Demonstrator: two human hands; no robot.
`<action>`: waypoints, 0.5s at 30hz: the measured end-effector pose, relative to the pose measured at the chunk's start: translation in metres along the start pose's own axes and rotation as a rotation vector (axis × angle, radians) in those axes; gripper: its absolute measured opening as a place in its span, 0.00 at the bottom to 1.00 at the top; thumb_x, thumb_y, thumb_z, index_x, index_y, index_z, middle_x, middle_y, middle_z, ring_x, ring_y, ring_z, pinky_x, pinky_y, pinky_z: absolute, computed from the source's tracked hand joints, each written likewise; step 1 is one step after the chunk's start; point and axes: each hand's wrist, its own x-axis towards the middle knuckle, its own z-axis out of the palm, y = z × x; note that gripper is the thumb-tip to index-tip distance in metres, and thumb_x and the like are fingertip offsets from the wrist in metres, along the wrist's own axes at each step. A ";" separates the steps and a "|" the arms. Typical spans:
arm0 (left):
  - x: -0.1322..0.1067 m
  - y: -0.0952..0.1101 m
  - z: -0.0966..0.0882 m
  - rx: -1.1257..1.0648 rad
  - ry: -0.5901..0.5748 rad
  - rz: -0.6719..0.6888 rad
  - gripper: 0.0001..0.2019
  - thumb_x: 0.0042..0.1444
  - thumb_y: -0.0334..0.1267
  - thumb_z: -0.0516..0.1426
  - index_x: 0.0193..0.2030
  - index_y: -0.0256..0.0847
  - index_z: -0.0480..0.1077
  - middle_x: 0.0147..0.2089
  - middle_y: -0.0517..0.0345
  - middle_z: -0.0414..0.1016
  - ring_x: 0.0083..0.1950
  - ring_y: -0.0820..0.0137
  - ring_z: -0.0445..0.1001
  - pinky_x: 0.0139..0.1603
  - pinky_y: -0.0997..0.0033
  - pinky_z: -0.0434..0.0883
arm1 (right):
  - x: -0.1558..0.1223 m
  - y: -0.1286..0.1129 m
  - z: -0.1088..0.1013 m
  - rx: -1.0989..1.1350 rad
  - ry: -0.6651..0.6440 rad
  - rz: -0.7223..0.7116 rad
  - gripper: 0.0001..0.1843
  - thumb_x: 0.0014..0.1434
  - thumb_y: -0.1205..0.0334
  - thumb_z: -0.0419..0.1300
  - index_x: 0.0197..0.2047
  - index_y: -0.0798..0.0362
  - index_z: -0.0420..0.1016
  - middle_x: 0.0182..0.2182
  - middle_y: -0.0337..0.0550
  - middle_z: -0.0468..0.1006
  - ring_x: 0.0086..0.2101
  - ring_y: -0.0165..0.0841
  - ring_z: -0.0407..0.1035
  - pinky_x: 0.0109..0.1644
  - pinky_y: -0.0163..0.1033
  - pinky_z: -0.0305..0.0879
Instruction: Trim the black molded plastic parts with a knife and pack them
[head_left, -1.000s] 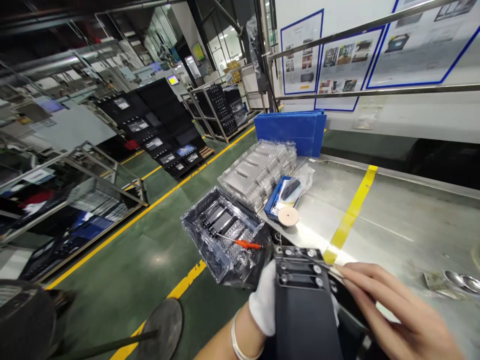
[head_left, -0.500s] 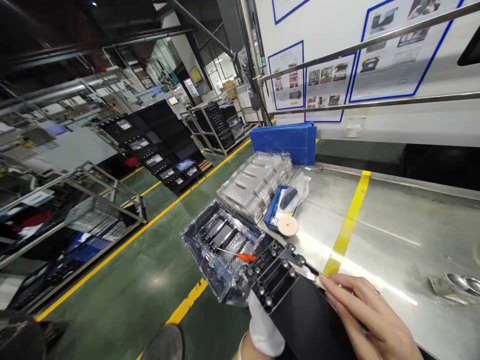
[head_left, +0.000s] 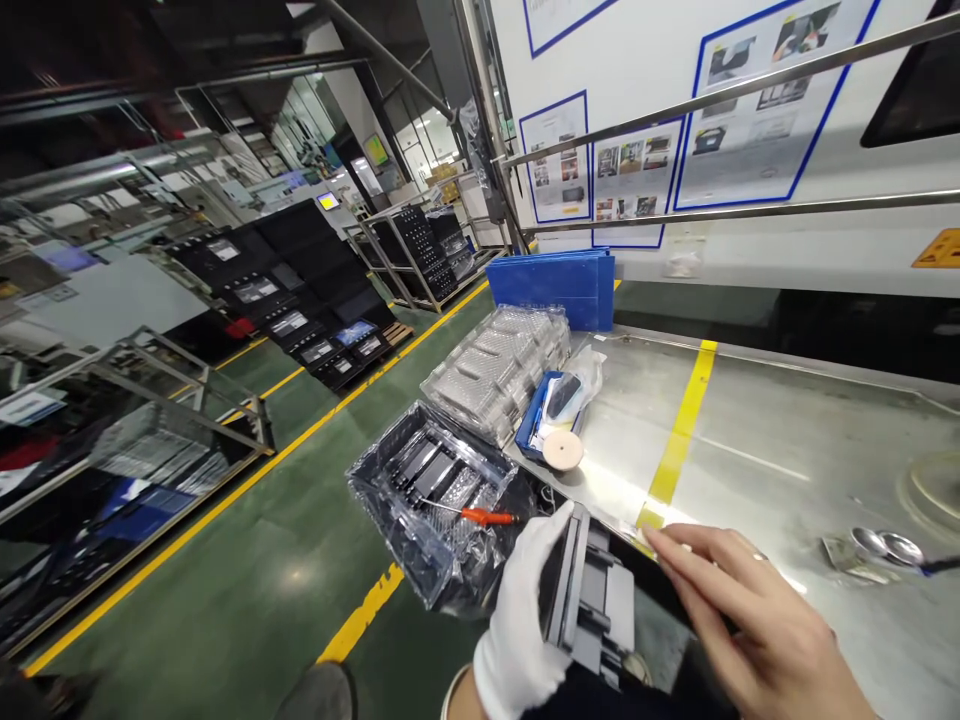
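Note:
My left hand (head_left: 517, 625), in a white glove, is closed around the side of a black plastic part (head_left: 571, 590). The part is tilted up on edge, with grey slat-like pieces facing right. My bare right hand (head_left: 750, 610) is to the right of the part, apart from it, thumb and forefinger pinched on a slim knife (head_left: 645, 541) with a pale handle; its blade barely shows now. Left of the part, an orange-handled screwdriver (head_left: 486, 516) lies over a plastic-lined black crate (head_left: 390, 510) that holds several dark parts.
A steel table (head_left: 765, 430) with a yellow stripe spans the right. On it are a blue tray (head_left: 531, 425), a beige disc (head_left: 562, 451) and metal rings (head_left: 885, 546). Behind the crate sit clear moulded trays (head_left: 499, 370) and blue panels (head_left: 551, 290). Black bins (head_left: 300, 290) stand across the floor.
My left hand has raised and turned the black part from lying flat to on edge, showing its slatted side. The knife blade, plain before beside the part, is now mostly out of sight.

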 end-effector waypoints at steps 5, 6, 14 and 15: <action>0.002 0.005 -0.004 0.468 -0.088 0.308 0.37 0.57 0.40 0.62 0.72 0.40 0.58 0.73 0.46 0.59 0.73 0.50 0.56 0.76 0.53 0.46 | -0.004 0.005 -0.004 0.017 0.006 -0.024 0.19 0.67 0.65 0.56 0.60 0.44 0.73 0.49 0.45 0.76 0.48 0.32 0.74 0.48 0.31 0.72; 0.003 0.007 -0.005 0.493 -0.108 0.354 0.37 0.57 0.42 0.62 0.72 0.40 0.58 0.73 0.45 0.60 0.73 0.49 0.57 0.75 0.53 0.48 | -0.004 0.007 -0.005 0.020 0.003 -0.010 0.19 0.67 0.64 0.56 0.59 0.44 0.73 0.49 0.45 0.77 0.48 0.32 0.75 0.48 0.30 0.72; 0.017 0.039 -0.002 0.286 -0.384 0.356 0.29 0.58 0.53 0.60 0.65 0.49 0.68 0.57 0.50 0.75 0.56 0.54 0.73 0.63 0.51 0.68 | 0.013 0.007 0.001 0.562 -0.405 0.584 0.26 0.67 0.42 0.52 0.26 0.51 0.71 0.22 0.37 0.70 0.25 0.28 0.67 0.30 0.30 0.66; 0.017 0.041 0.000 0.258 -0.389 0.326 0.30 0.57 0.55 0.60 0.64 0.48 0.68 0.54 0.50 0.76 0.53 0.54 0.74 0.61 0.51 0.70 | 0.015 0.005 0.003 0.601 -0.438 0.600 0.28 0.67 0.40 0.51 0.23 0.51 0.68 0.21 0.36 0.67 0.24 0.27 0.64 0.30 0.30 0.65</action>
